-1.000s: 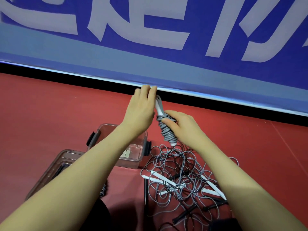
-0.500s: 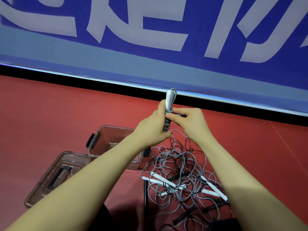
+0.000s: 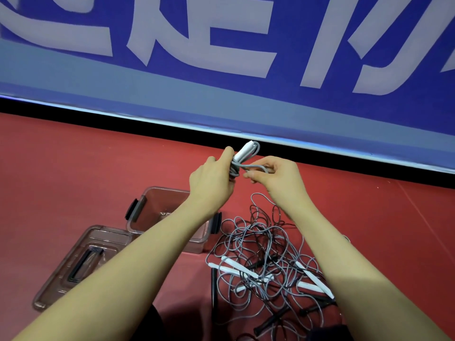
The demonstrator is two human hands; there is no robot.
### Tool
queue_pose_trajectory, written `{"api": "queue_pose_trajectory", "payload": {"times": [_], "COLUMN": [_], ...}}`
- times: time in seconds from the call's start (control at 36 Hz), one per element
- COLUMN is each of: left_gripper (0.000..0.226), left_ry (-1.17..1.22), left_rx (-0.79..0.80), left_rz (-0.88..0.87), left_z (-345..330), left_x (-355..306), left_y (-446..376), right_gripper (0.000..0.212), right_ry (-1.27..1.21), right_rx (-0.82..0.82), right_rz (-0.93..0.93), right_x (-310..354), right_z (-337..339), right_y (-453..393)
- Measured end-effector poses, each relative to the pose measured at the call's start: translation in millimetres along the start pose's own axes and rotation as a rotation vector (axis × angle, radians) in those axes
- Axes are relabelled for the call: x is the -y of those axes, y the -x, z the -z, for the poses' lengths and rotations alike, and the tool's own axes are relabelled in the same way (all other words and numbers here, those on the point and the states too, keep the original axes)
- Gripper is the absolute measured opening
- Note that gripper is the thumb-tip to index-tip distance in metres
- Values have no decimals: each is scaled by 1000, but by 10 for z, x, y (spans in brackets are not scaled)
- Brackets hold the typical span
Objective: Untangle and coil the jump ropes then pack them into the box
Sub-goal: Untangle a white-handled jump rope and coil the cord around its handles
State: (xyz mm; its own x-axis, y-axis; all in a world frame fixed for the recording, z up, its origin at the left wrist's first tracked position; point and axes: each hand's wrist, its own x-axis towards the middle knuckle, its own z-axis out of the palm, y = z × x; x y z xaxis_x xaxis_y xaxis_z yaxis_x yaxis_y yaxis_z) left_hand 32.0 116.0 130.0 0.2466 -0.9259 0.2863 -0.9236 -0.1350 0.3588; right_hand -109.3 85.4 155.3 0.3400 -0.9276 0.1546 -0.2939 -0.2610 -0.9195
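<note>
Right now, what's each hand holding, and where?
Left hand grips the coiled rope bundle round its wrapped middle; right hand pinches its loose grey cord.

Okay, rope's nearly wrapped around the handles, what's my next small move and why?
Probably tuck the grey loop that your right hand pinches under the wraps, since your left hand already grips the coiled bundle and the open box waits below.

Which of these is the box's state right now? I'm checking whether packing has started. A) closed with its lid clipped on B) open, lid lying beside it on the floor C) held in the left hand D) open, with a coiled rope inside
B: the clear box stands open with no rope visible inside, and its lid lies flat on the red floor beside it.
</note>
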Motion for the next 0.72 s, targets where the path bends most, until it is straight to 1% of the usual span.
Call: {"api": "queue_pose_trajectory", "payload": {"times": [0.03,0.08,0.17,0.25,0.28,0.31,0.36,0.42,0.44,0.58,0.67,0.72], "left_gripper": [40,40,44,48,48,49,51,53,54,53,61,66], "left_ry": [-19,-22,63,213,274,321,419,558,585,412,251,126], "left_rx": [2,9,4,-47,-57,-59,-27,35,43,-85,-86,-116], "left_rz": [4,20,23,-59,-70,-70,-42,-24,-28,-51,-107,-153], "left_z": [3,16,12,-31,-44,-62,-95,-84,-72,49,57,30], "left_x": [2,3,2,-64,-97,-124,-151,-152,-151,-195,-216,-241], "left_y": [-5,-6,-12,1,6,7,16,24,27,30,47,57], "right_gripper": [5,13,18,20,22,29,44,49,49,40,35,30], "right_ry": [-27,-60,-46,-54,-90,-131,-197,-229,-240,-273,-251,-252], "right_rx": [-14,-44,-98,-149,-148,-134,-91,-83,-87,-129,-155,-156], "right_rz": [-19,-47,-77,-115,-115,-102,-45,-16,-16,-32,-17,-19], "right_x": [-6,-38,-123,-195,-194,-183,-163,-151,-151,-132,-130,-114], "right_z": [-2,-6,-18,-17,-13,-9,2,20,27,52,73,75], "right_y": [-8,-26,-48,-75,-83,-87,-91,-84,-85,-96,-98,-84]}}
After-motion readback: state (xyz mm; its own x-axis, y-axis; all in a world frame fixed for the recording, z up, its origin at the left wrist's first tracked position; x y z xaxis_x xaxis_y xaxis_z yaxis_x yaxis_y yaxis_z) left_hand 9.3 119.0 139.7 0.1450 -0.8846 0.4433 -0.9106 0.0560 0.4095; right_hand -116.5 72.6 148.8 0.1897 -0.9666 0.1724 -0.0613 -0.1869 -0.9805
